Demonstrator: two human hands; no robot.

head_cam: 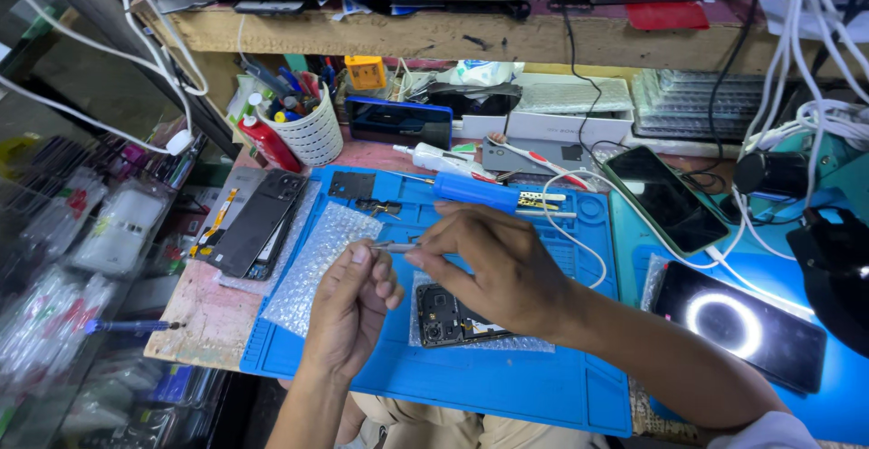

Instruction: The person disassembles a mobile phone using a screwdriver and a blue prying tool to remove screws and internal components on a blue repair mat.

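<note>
**Two hands, one pair of tweezers**

At the centre of the frame both hands meet over the blue mat point(507, 386). The left hand point(355, 300) and right hand point(493, 268) pinch slim metal tweezers point(391, 246) between fingertips (tips hidden, so any held part is unclear). Just below lies an opened phone point(445, 320) on bubble wrap point(317, 263).

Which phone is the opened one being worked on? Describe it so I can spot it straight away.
Start at the blue work mat covering the bench. Near its front edge, just under the right hand, lies the opened phone on a bubble-wrap patch. Unlike the phones at right with intact glossy screens, its dark insides and camera modules are exposed.
</note>
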